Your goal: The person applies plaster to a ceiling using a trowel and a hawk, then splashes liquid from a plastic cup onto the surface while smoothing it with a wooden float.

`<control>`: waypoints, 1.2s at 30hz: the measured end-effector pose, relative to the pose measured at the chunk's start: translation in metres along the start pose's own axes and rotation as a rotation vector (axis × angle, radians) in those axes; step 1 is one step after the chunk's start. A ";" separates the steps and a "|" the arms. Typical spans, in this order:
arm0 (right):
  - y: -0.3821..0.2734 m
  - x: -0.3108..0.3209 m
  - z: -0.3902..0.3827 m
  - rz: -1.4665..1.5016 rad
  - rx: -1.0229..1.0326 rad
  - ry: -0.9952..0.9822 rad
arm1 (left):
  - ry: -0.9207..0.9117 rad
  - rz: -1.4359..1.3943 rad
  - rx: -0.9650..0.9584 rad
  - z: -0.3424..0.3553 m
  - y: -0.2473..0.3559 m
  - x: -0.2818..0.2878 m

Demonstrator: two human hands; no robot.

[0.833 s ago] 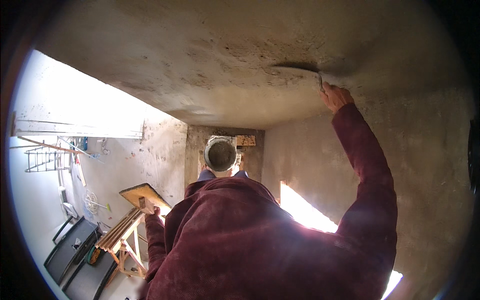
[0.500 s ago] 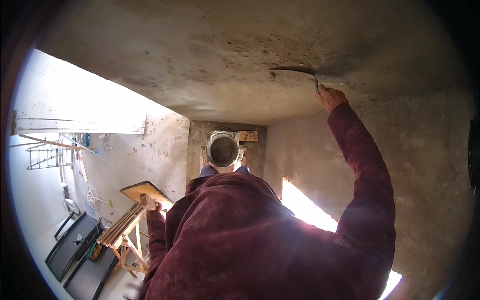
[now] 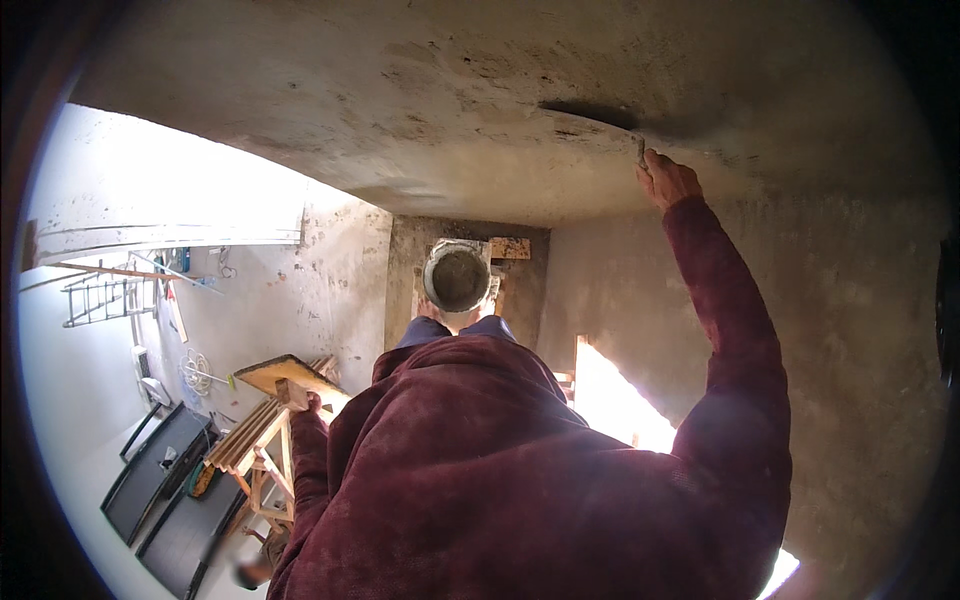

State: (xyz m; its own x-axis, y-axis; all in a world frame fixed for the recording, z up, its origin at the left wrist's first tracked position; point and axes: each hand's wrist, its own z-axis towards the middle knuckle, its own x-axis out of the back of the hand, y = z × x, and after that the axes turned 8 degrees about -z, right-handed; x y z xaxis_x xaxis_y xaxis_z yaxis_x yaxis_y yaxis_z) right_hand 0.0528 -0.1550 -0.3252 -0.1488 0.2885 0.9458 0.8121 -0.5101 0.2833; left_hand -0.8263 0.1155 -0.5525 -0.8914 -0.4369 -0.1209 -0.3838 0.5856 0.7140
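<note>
We look down over our own dark red sweater, which fills the lower middle and hides most of what lies beneath us. Far left, past a bright opening, a ladder (image 3: 95, 298) and thin poles are small and hard to make out; two dark panels (image 3: 160, 485) lie below, cut off by the rim. Our left hand (image 3: 293, 396) is clenched around the underside of a flat wooden board (image 3: 285, 373), tilted, its long axis running from upper left to lower right, just above a slatted wooden trestle (image 3: 248, 445). Centre, a round bucket (image 3: 456, 277) of grey mortar stands by our shoes, with a small tan block (image 3: 509, 248) at its right. Right, our right hand (image 3: 667, 180) is raised to the grey ceiling (image 3: 420, 90), fingers gripping a trowel (image 3: 640, 150); only a sliver of it shows, pointing up against the plaster beside a dark wet streak (image 3: 588, 112). No labels are legible.
</note>
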 end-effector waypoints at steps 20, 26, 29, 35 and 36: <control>-0.066 0.043 0.036 0.153 0.057 0.028 | 0.074 -0.517 0.238 0.017 -0.034 0.019; -0.091 0.035 0.051 -0.054 0.025 -0.219 | -0.029 -0.690 0.431 -0.001 -0.039 0.016; -0.102 0.021 0.058 0.093 0.092 0.041 | -0.089 -0.479 0.258 -0.006 -0.043 0.016; -0.118 0.002 0.071 -0.009 0.131 -0.047 | -0.188 0.339 -0.266 -0.034 -0.057 0.027; -0.121 0.001 0.072 -0.030 0.108 -0.103 | -0.217 0.495 -0.363 -0.035 -0.057 0.030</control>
State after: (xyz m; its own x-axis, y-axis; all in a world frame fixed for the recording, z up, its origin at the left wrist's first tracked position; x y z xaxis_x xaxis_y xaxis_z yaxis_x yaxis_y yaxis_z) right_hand -0.0045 -0.0347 -0.3703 -0.1194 0.3869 0.9144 0.8652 -0.4112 0.2870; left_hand -0.8230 0.0450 -0.5726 -0.9850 -0.0046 0.1725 0.1565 0.3977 0.9041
